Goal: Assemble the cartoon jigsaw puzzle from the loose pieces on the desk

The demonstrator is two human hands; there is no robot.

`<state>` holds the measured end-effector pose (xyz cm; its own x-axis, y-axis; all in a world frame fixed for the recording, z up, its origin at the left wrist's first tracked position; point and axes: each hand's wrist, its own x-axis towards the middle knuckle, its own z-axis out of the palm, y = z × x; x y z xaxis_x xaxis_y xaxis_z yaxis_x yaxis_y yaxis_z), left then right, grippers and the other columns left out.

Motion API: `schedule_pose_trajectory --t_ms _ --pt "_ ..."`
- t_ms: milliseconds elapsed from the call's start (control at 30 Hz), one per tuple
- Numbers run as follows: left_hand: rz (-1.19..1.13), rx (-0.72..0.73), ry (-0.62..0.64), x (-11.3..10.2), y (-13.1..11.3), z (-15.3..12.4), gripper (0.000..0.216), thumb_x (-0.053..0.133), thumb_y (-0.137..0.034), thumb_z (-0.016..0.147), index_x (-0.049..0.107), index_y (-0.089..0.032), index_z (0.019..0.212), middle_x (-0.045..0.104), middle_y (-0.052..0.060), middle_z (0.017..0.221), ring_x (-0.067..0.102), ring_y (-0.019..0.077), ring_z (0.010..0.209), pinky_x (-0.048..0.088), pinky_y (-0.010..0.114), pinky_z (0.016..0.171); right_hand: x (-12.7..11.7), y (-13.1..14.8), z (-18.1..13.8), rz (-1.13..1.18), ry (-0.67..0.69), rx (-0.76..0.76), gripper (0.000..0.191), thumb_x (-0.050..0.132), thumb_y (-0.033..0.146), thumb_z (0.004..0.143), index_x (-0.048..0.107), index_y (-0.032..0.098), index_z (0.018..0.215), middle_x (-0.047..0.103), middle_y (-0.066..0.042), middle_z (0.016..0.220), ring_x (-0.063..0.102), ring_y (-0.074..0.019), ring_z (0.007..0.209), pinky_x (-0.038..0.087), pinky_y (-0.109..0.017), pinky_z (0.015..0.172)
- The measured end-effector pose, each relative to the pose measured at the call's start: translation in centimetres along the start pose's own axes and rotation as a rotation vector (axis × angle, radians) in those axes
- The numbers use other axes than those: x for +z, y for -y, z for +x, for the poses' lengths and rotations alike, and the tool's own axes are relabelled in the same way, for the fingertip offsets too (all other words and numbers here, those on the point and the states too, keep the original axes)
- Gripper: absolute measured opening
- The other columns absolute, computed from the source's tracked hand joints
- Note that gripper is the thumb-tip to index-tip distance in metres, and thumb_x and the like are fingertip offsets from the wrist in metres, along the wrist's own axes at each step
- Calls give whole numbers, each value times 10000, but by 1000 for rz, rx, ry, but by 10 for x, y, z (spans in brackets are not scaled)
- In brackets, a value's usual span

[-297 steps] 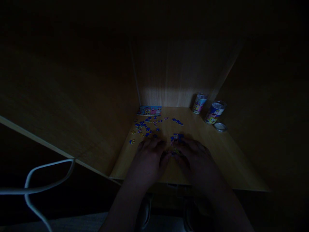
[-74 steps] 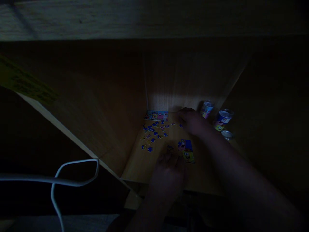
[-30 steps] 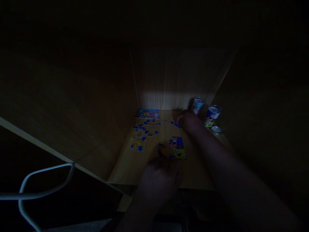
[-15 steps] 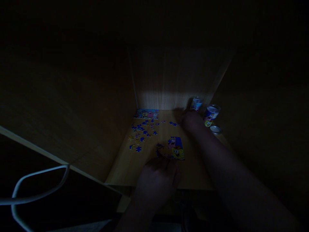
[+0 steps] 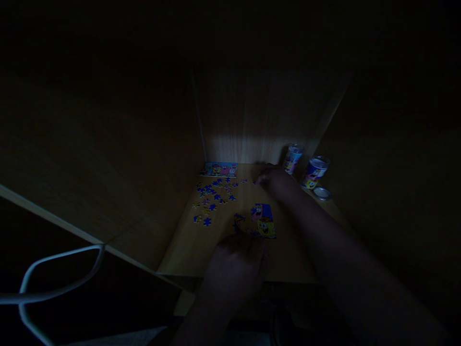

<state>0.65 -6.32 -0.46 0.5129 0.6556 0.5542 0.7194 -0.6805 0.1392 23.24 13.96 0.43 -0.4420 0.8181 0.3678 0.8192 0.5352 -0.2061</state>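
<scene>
A partly joined jigsaw puzzle (image 5: 265, 222) lies flat on a wooden desk (image 5: 288, 262), midway across and nearer the front edge. Its right portion forms a solid block of blue, pink and yellow cartoon faces; to the left, a dark strip of pieces (image 5: 238, 224) curves around bare wood, so that part looks unfinished. Most of the puzzle seems left to do: many loose pieces (image 5: 217, 197), mainly blue, are scattered toward the left edge.

The person's left hand (image 5: 235, 266) rests at the puzzle's near side, fingers curled; whether it pinches a piece is hidden. The right hand (image 5: 275, 182) reaches toward the back edge, fingers bunched just beside a small blue piece (image 5: 254, 182); I can't make out anything in its grasp.

In the back left corner lies a cartoon picture card (image 5: 220, 169). Near the back right corner stand two cartoon-printed cans, a farther can (image 5: 293, 158) and a nearer can (image 5: 314, 174), both clear at the top. Their contents are too dark to tell. A silver lid (image 5: 321, 193) lies beside the nearer one.
</scene>
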Motion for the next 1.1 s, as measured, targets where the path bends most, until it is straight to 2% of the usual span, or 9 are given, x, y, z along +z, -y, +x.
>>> schedule_pose_trajectory --t_ms 100,200,300,367,533,667,800,933,1100 --pt "12 4 1 0 0 0 132 633 -99 916 630 -220 863 689 4 739 677 213 639 546 373 595 3 4 0 -25 14 22 307 701 14 858 873 237 981 799 -121 1201 713 -263 1218 521 -437 1122" --pt "16 2 0 2 1 -2 121 630 -107 917 632 -219 870 693 4 740 680 213 646 549 369 608 11 4 0 -30 -49 29 274 695 50 882 859 213 1029 772 -148 1307 680 -287 1294 521 -467 1128" --pt "8 -5 11 3 1 -2 105 640 -120 918 635 -216 878 696 6 746 682 210 647 545 362 608 23 3 1 40 -103 -82 416 649 23 894 822 227 1212 743 -123 1401 608 -268 1400 483 -484 1179" --pt "3 -7 11 3 1 -2 108 652 -117 910 631 -216 873 697 5 749 681 208 642 542 360 605 29 3 3 72 -77 -146 457 636 14 897 809 229 1261 764 -118 1359 606 -270 1391 466 -499 1191" --pt "19 -10 17 -1 -1 0 150 658 -88 888 616 -225 845 682 -8 724 672 212 618 524 368 580 30 6 5 165 -86 -194 346 634 22 911 848 254 1053 801 -80 1160 656 -252 1270 500 -456 1138" --pt "15 -18 20 -1 -1 0 145 664 -98 892 616 -227 845 683 -9 723 675 217 622 533 379 580 27 9 5 191 -99 -196 288 623 48 944 834 217 1045 787 -105 1147 704 -239 1138 540 -439 1075" --pt "4 -9 19 2 1 -2 124 677 -114 895 627 -224 868 699 -7 749 686 217 641 539 373 590 25 11 4 196 -69 -200 249 691 65 925 829 246 1026 803 -74 1078 710 -244 1125 534 -456 1075" --pt "18 -9 37 2 1 -3 124 677 -114 894 621 -220 862 697 -4 761 688 222 658 552 384 610 19 16 4 216 -24 -197 96 781 156 914 816 244 899 806 -52 948 734 -239 1018 557 -428 1006" --pt "13 -8 -5 2 1 -3 127 656 -116 904 616 -223 848 680 -9 733 678 215 638 530 373 592 15 25 4 280 61 -202 216 661 196 1017 818 232 872 816 -51 954 753 -221 975 587 -368 932"
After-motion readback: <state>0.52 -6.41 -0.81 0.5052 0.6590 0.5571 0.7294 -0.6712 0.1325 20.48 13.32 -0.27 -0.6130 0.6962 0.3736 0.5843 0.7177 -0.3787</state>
